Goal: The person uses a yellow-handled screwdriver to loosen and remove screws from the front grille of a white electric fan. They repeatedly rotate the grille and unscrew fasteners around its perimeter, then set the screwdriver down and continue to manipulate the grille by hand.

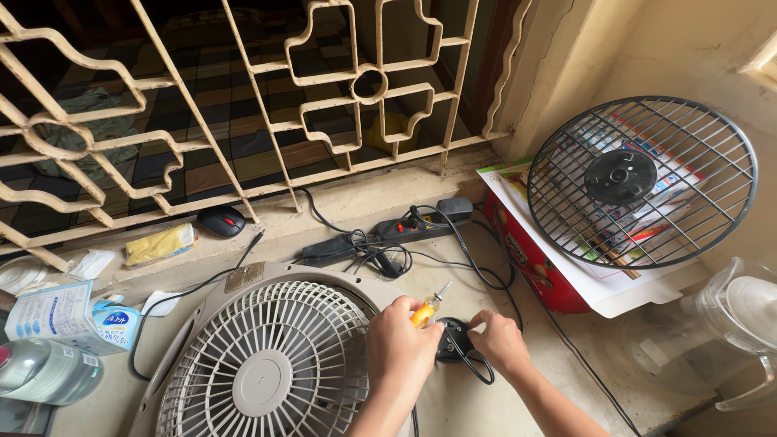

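Left hand (401,336) fingers wrapped round small screwdriver with orange handle (426,311), metal tip pointing up and away. Right hand (498,340) fingers pinch small round black plastic part (453,340) with black wire looping from it. Both sit on floor, just beside big round beige plastic fan (267,364). Black power strip (421,226) lies further back. Round dark wire fan guard (643,182) leans on wall at right.

A yellow-handled metal screwdriver (426,311), a beige round-grilled plastic fan (267,364), a dark round wire grille (642,182) (over a red box (534,263)), checked dark floor tiles (210,105).
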